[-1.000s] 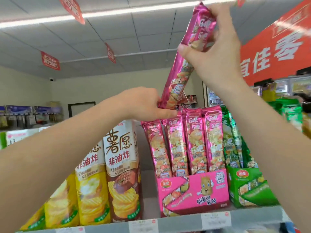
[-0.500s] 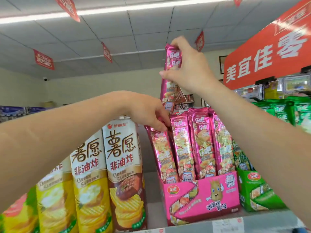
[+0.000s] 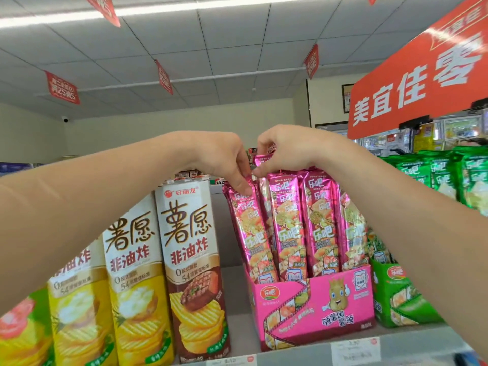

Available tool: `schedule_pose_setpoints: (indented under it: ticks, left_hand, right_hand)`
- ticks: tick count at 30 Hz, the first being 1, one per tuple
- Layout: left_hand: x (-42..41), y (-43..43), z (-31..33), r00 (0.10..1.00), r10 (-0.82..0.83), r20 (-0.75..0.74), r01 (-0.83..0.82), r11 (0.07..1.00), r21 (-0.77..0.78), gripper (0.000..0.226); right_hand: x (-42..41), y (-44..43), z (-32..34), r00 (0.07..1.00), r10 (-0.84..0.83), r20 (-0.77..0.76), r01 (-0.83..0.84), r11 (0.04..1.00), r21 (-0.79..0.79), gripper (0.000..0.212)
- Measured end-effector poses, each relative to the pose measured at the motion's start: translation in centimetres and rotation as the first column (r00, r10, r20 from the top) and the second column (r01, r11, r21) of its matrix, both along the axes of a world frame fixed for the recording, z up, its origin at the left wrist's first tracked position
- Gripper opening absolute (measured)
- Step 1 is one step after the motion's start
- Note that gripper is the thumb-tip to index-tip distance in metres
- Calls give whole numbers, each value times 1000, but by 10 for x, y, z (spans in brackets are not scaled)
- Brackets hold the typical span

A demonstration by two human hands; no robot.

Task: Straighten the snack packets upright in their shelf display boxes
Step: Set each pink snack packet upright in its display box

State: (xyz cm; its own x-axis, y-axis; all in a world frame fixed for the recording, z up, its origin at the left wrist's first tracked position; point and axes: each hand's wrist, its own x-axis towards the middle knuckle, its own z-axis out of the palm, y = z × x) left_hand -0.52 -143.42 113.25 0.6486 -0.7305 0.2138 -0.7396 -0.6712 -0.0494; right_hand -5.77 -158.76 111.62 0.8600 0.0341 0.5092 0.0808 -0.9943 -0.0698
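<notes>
A pink display box [image 3: 314,313] stands on the shelf with several tall pink snack packets [image 3: 285,225] upright in it. My right hand [image 3: 285,151] pinches the top of one pink packet [image 3: 262,161] that sits low between the first and second front packets; most of it is hidden behind them. My left hand [image 3: 224,159] rests its fingertips on the top of the leftmost front packet [image 3: 248,228], which leans slightly left. A green display box [image 3: 396,294] with green packets stands to the right, partly behind my right forearm.
Tall chip boxes [image 3: 190,260] in brown, yellow and green stand close on the left of the pink box. More green packets [image 3: 449,175] fill the far right. The grey shelf edge [image 3: 290,355] carries price labels. A red store sign [image 3: 422,75] hangs upper right.
My right hand has brought the raised pink packet down into the box, behind the front row. My left hand moved onto the leftmost packet's top. The view shifted slightly left.
</notes>
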Motion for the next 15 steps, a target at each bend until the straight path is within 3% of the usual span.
schedule_pose_setpoints:
  ticks: [2,6,9,12,15]
  left_hand:
    - [4,-3,1,999,36,-20,-35,998,58,51]
    - [13,-12,-2,953,137,-271,-94,982,164,65]
    - [16,-18,-4,928,133,-347,-68,979,193,50]
    - [12,-19,-1,943,102,-316,-35,977,210,36]
    - [3,-15,7,952,91,-291,-21,972,233,47]
  right_hand:
    - [-6,0,2,997,8,-71,-10,999,-31,27]
    - [-26,8,6,974,-42,-221,31,998,-55,63]
    - [-38,9,10,930,-80,-358,13,982,-186,57]
    - [-39,12,6,925,-196,-325,84,940,-330,70]
    - [-37,14,-8,950,-199,-240,107,932,-347,71]
